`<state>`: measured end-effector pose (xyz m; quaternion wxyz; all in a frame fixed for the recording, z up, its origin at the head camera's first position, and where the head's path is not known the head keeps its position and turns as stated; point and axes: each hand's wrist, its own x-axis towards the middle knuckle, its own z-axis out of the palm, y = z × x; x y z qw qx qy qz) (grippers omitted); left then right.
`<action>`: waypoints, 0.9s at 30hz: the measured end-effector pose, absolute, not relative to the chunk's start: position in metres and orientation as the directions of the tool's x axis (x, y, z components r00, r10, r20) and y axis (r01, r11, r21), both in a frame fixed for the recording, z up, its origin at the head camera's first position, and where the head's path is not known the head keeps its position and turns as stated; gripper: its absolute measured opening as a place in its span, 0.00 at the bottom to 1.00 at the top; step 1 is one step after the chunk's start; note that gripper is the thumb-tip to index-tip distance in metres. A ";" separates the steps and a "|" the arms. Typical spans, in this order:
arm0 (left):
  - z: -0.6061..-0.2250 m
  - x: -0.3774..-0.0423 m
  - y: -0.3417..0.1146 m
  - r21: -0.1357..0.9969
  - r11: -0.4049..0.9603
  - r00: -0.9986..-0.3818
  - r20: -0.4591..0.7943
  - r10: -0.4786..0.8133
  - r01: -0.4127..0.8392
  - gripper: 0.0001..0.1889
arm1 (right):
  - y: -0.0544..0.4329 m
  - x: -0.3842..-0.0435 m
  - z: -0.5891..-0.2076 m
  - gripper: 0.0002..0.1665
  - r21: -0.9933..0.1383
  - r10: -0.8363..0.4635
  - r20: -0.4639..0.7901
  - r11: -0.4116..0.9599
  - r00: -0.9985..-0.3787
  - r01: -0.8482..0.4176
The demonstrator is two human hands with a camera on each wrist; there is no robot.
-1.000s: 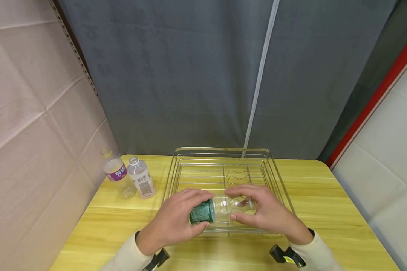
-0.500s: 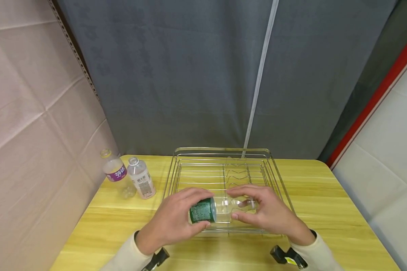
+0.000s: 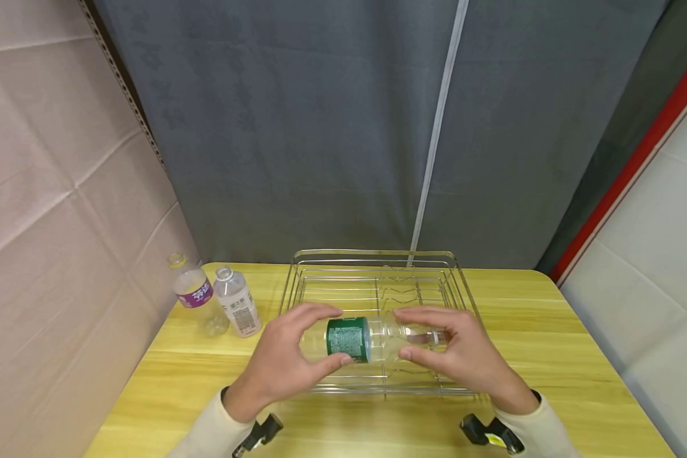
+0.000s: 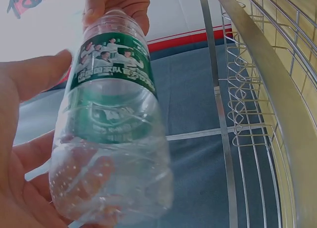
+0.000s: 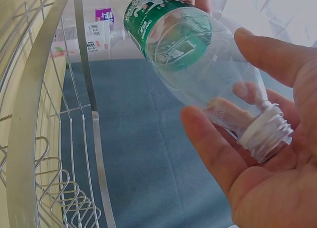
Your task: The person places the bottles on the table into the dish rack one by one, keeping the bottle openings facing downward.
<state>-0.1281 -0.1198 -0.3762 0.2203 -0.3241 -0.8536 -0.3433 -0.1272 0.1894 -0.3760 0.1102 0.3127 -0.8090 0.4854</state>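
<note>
A clear plastic bottle (image 3: pixel 346 339) with a green label lies sideways between both hands, over the front part of a wire rack (image 3: pixel 378 292). My left hand (image 3: pixel 292 350) holds it around the label and base end, thumb on the near side, fingers on the far side. At the shoulder and neck, my right hand (image 3: pixel 458 346) grips it between thumb and fingers. Up close in the right wrist view, the bottle's neck (image 5: pixel 265 131) is uncapped, with bare threads and a white ring, and points into the right palm.
Two uncapped bottles stand at the table's left: one with a purple label (image 3: pixel 196 296) and one with a white label (image 3: pixel 242 312). A grey curtain (image 3: pixel 320 127) hangs behind the wooden table (image 3: pixel 532 331). Pale cloth walls (image 3: pixel 63 222) flank both sides.
The bottle and both hands have shifted slightly away from the body. My left hand has slid toward the bottle's base, so more of the green label and the clear bottom now show.
</note>
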 end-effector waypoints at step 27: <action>-0.392 -0.134 -0.115 0.939 -0.074 -0.942 0.332 -0.058 0.335 0.34 | 0.182 -0.129 -0.382 0.28 -0.820 -0.193 0.550 0.057 -0.812 -0.569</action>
